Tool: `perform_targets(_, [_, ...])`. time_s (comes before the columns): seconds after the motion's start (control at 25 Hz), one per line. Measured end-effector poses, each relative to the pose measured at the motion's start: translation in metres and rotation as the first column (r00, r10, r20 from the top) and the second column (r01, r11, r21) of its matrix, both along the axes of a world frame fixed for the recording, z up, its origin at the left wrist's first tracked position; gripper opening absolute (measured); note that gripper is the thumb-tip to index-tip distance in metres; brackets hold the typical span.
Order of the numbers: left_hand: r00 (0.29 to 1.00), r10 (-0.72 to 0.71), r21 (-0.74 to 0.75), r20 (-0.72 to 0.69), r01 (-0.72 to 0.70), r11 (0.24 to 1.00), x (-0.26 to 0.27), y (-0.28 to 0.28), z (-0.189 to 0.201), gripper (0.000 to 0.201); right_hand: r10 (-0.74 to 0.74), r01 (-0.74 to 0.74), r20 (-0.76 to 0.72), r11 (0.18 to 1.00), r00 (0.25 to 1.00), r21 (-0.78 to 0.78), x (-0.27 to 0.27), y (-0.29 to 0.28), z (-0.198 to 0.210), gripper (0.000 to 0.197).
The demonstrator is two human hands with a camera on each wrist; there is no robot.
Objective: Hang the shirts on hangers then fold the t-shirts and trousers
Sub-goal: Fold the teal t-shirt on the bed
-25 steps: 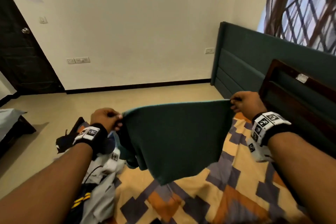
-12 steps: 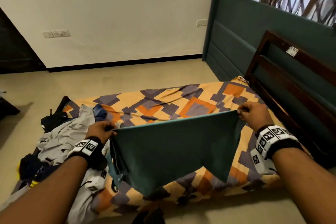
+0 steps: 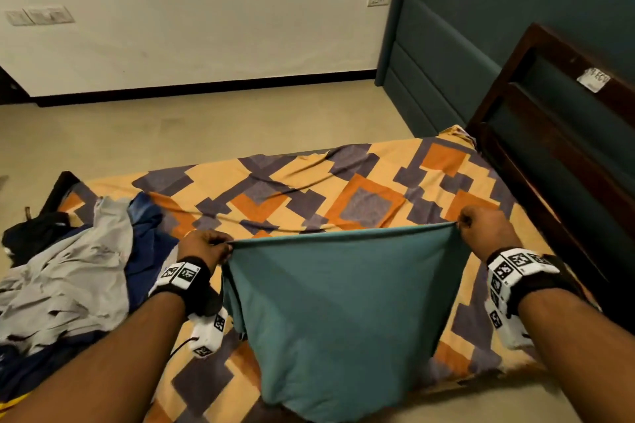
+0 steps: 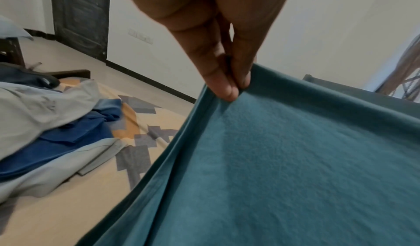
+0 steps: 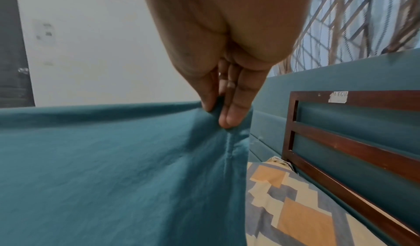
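Teal garment (image 3: 338, 312) stretched over patterned bed (image 3: 309, 189), left hand (image 3: 202, 247) and right hand (image 3: 488, 230) fingers pinching its top corners, clothes pile (image 3: 68, 271) at 9 o'clock

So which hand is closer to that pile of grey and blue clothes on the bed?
Left. The left hand pinches the teal garment right beside the clothes pile; the right hand holds the opposite corner, near the wooden headboard.

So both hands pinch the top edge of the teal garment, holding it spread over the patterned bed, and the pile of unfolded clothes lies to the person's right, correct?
Not quite. The pile of unfolded clothes lies to the person's left, as the head view shows. The rest holds: the left hand and right hand pinch the teal garment over the patterned bed.
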State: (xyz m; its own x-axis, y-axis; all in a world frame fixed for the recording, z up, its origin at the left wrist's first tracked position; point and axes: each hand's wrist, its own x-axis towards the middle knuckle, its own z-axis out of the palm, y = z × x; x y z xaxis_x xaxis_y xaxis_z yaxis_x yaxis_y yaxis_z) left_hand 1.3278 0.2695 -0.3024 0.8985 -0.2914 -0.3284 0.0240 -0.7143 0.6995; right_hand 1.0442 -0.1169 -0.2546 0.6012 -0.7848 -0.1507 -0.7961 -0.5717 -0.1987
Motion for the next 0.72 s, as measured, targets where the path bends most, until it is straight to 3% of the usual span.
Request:
perform_targets(0.2, [0.990, 0.088, 0.029, -0.107, -0.086, 0.996, 0.097, -0.101, -0.100, 0.004, 0.044, -0.042, -0.172, 0.999, 0.984, 0.016, 0.113, -0.094, -0.095, 0.013])
perform_targets(0.36, [0.974, 0.170, 0.036, -0.148, -0.166, 0.985, 0.158, -0.159, -0.211, 0.009, 0.093, -0.076, -0.225, 0.993, 0.970, 0.085, 0.194, -0.153, -0.210, 0.014])
perform_targets(0.48, [0.977, 0.179, 0.114, -0.112, -0.167, 0.979, 0.186, -0.181, -0.294, 0.015, 0.181, -0.158, -0.271, 0.982, 0.945, 0.104, 0.239, -0.190, -0.299, 0.013])
perform_targets(0.6, [0.990, 0.103, 0.227, -0.096, -0.079, 0.971, 0.195, -0.182, -0.346, 0.015, 0.259, -0.218, -0.315, 0.963, 0.913, 0.161, 0.261, -0.203, -0.373, 0.015])
perform_targets(0.72, [0.999, 0.032, 0.351, -0.041, -0.016, 0.936, 0.201, -0.185, -0.379, 0.010, 0.224, -0.183, -0.283, 0.969, 0.933, 0.163, 0.279, -0.200, -0.420, 0.015])
